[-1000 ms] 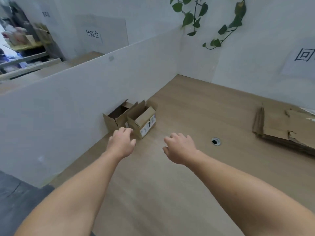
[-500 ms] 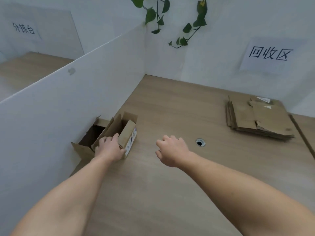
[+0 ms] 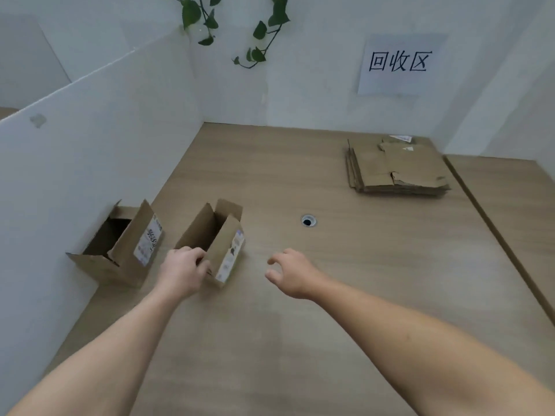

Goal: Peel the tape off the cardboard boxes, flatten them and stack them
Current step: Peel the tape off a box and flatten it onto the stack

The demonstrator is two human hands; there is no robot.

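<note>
Head view: the left hand (image 3: 183, 273) is curled round the near end of a small open box (image 3: 220, 235), fingers over its rim, grasping it. The box stands on the wooden bench (image 3: 330, 310) with its flaps up and a white printed label on the side that faces right. The right hand (image 3: 289, 273) is just to the right of the box, apart from it. Its fingers are loosely bent and spread, and it holds nothing.

A second open box (image 3: 120, 250) stands left of the first one, close against the white partition (image 3: 105, 139). Its flaps are also raised, its inside is dark, and a white label shows on its right side. The two boxes are near each other but do not touch.

Well apart from them, at the far right of the bench near the back wall, lies a stack of flattened cardboard (image 3: 396, 171), its sheets roughly squared, with a torn edge on the top sheet. Between the boxes and the stack is a round grommet hole (image 3: 308, 220) in the bench top.

On the back wall hangs a paper sign (image 3: 399, 64) with three dark characters. A green vine (image 3: 259, 30) trails down the wall to its left.
</note>
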